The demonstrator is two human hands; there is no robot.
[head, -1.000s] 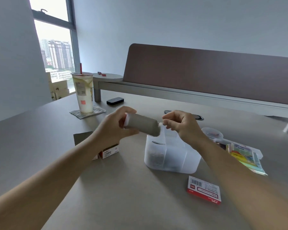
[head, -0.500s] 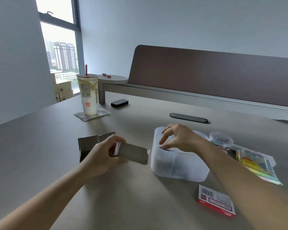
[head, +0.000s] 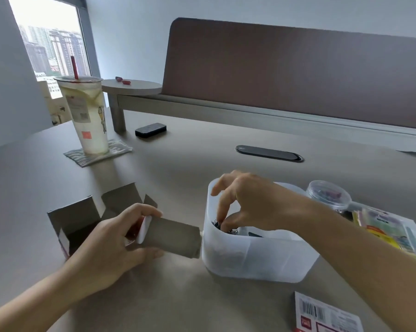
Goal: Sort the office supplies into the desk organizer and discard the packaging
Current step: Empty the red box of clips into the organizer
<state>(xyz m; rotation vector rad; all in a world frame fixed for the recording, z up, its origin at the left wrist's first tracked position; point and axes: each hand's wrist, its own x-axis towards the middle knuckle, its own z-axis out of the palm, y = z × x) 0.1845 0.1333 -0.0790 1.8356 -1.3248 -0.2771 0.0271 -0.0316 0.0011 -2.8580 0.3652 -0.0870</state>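
On the matte desk [head: 202, 164] | left hand [head: 111, 245] grip holds flat cardboard box [head: 171, 237] | right hand [head: 252, 202] grip pinches dark clips [head: 220, 225] in translucent organizer [head: 255, 259]

Setting: office. Long grey desk [head: 202, 164] with a brown privacy divider [head: 298, 73] across the upper right of the frame and an oval cable grommet [head: 269, 153] set into the top. Window [head: 51, 44], upper left, shows high-rise towers. Takeaway drink cup [head: 87, 116] on a coaster, left.
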